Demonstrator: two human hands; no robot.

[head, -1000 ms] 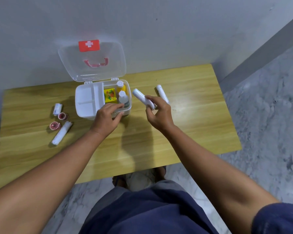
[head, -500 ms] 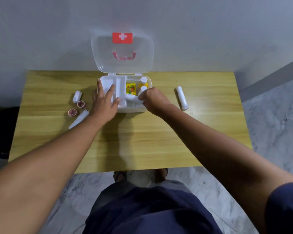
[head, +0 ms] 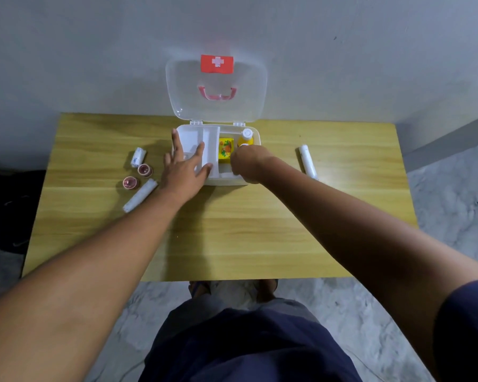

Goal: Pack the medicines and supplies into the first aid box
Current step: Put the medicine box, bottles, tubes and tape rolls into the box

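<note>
A wooden table (head: pixel 232 230) stands against a grey wall (head: pixel 94 51). At its far edge sits the white box (head: pixel 255 133), its clear lid (head: pixel 215 114) upright against the wall, with a red cross label (head: pixel 217 63) and a pink handle (head: pixel 217 94). A white tray (head: pixel 189 137) fills the box's left half. The left hand (head: pixel 184 168) lies flat on that tray, fingers spread. The right hand (head: pixel 250 164) is curled over the box's near right part; whether it grips anything cannot be told, though a white roll end (head: pixel 226 175) shows just beside its fingers inside the box. A yellow packet (head: pixel 226 150) and a yellow bottle (head: pixel 246 136) with a white cap stand behind the hand, in the box. Right of the box, apart from it, lies a white tube (head: pixel 308 161). Left of the box lie a long roll (head: pixel 140 195), a short roll (head: pixel 138 157), and two small red tape rings (head: pixel 137 176) between them.
</note>
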